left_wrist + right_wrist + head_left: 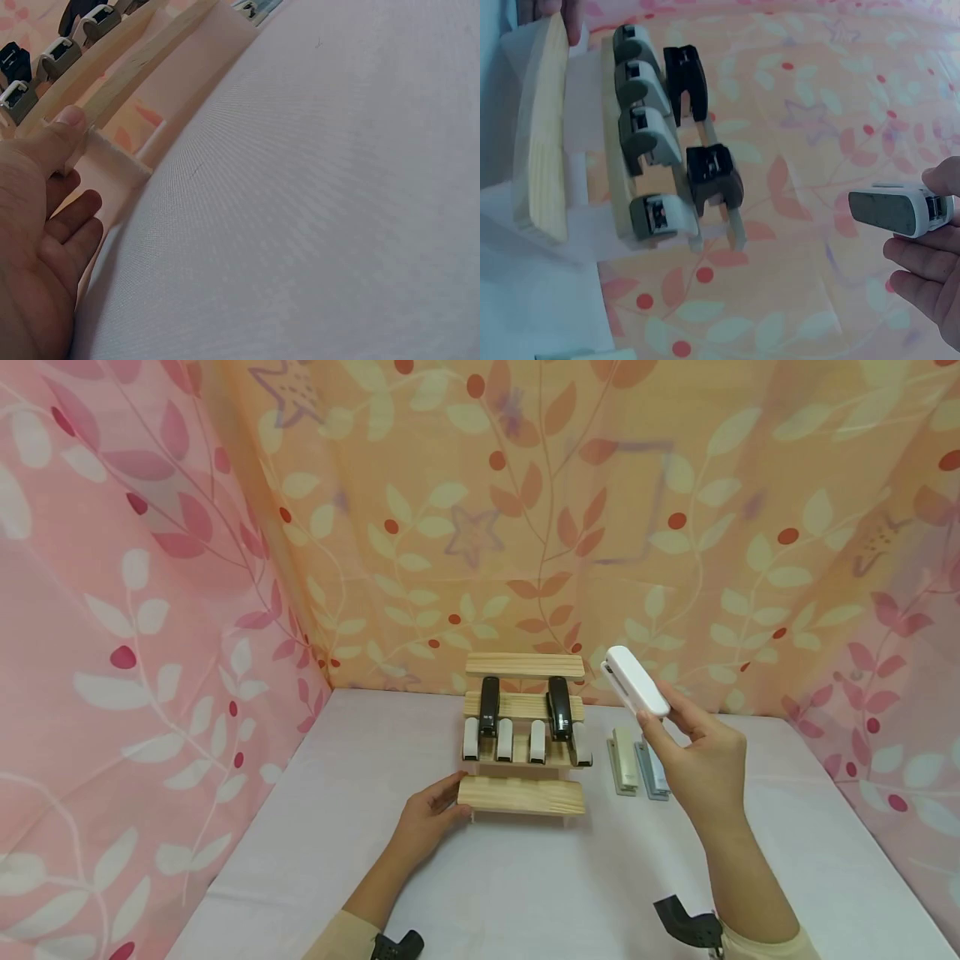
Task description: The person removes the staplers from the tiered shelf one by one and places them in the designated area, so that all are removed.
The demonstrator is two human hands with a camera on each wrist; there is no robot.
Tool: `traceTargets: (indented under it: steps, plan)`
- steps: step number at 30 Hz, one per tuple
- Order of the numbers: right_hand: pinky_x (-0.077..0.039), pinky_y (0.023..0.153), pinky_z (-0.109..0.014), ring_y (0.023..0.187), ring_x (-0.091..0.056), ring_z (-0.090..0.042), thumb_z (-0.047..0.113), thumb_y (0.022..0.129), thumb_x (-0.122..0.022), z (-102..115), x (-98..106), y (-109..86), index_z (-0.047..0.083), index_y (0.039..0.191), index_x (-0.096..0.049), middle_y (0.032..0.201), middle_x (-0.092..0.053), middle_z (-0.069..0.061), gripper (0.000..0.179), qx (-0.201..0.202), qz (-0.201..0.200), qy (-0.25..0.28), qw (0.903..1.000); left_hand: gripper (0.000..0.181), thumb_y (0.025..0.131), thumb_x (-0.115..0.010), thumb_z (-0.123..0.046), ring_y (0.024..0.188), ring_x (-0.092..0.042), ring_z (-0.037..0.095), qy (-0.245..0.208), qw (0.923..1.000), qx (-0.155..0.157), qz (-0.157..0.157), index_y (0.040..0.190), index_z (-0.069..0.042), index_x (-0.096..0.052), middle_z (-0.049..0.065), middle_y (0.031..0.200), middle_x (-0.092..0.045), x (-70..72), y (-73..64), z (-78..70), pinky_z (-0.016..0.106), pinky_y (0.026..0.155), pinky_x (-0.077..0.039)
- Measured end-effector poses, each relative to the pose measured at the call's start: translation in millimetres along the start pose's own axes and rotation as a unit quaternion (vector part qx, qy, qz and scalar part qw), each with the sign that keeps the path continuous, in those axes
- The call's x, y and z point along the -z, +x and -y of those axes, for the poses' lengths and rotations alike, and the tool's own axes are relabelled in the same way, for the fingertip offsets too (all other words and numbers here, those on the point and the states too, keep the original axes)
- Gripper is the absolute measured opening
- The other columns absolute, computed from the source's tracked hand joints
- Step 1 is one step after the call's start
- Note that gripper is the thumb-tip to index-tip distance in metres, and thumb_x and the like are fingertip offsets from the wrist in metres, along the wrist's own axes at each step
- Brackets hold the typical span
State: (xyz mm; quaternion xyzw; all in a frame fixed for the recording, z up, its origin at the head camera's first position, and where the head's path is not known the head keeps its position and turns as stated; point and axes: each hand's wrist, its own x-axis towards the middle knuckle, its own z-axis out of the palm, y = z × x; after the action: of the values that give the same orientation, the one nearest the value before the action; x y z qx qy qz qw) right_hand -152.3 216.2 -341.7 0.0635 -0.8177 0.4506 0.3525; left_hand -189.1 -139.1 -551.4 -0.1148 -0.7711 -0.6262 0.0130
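Observation:
A white stapler (636,681) is held up in my right hand (705,760), pinched between thumb and fingers, to the right of a tiered wooden rack (521,793). The right wrist view shows the grey underside of that stapler (881,212). My left hand (426,818) grips the left end of the rack's lowest shelf, its thumb against the wood (67,124) and some fingertips hidden behind the side panel. Two black staplers (489,706) stand on an upper tier of the rack. Several white staplers (505,741) line the tier below.
On the white-covered table (360,760), right of the rack, lie a pale green stapler (622,762) and a light blue stapler (651,772), the blue one partly behind the right hand. The rack's top slat (525,666) bears nothing. Patterned curtains (420,568) enclose the back and sides.

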Motion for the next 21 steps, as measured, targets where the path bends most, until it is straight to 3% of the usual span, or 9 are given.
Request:
traceTargets:
  steps: [4, 9, 14, 17, 21]
  plan:
    - [-0.051, 0.079, -0.003, 0.105, -0.061, 0.017, 0.004, 0.085, -0.083, -12, 9, -4.1, 0.010, 0.132, -0.071, 0.126, -0.070, -0.017, 0.049, -0.001, -0.014, 0.006, 0.9999, 0.069, 0.085, -0.083, -0.036, 0.139, -0.053, 0.023, 0.007, 1.0000, 0.000, 0.002, 0.146, -0.017, -0.058, 0.000, 0.149, -0.058, -0.2, -0.1, 0.7, 0.026, 0.112, -0.047]
    - [-0.052, 0.080, -0.005, 0.105, -0.061, 0.017, -0.001, 0.084, -0.082, -26, 17, -10.7, 0.008, 0.132, -0.070, 0.126, -0.070, -0.019, 0.050, -0.014, -0.022, 0.019, 0.9995, 0.069, 0.084, -0.084, -0.036, 0.140, -0.053, 0.023, 0.007, 1.0000, 0.003, 0.001, 0.145, -0.017, -0.059, 0.000, 0.149, -0.058, -0.7, -0.4, -0.6, 0.026, 0.112, -0.047]
    - [-0.050, 0.078, -0.005, 0.104, -0.058, 0.020, 0.005, 0.086, -0.083, -46, 22, -16.7, 0.015, 0.134, -0.069, 0.127, -0.069, -0.020, 0.051, -0.030, -0.024, -0.012, 0.9992, 0.066, 0.084, -0.084, -0.034, 0.139, -0.053, 0.022, 0.003, 1.0000, 0.006, -0.001, 0.144, -0.017, -0.060, 0.000, 0.147, -0.059, -1.4, 0.1, -1.1, 0.028, 0.112, -0.047]
    - [-0.051, 0.077, -0.005, 0.102, -0.058, 0.021, 0.006, 0.087, -0.083, -56, 24, -16.3, 0.013, 0.134, -0.069, 0.125, -0.070, -0.021, 0.050, -0.039, -0.024, -0.011, 0.9989, 0.065, 0.085, -0.084, -0.031, 0.139, -0.054, 0.023, 0.000, 1.0000, 0.006, -0.002, 0.143, -0.018, -0.061, 0.001, 0.147, -0.059, -1.6, -0.6, -1.3, 0.029, 0.112, -0.047]
    - [-0.052, 0.078, -0.005, 0.100, -0.060, 0.018, 0.007, 0.088, -0.082, -64, 30, -14.0, 0.010, 0.134, -0.069, 0.122, -0.070, -0.023, 0.048, -0.079, -0.025, -0.001, 0.9965, 0.064, 0.085, -0.084, -0.031, 0.138, -0.054, 0.023, -0.002, 1.0000, 0.004, 0.002, 0.143, -0.018, -0.061, 0.002, 0.147, -0.059, -1.5, -1.3, -2.5, 0.029, 0.112, -0.048]
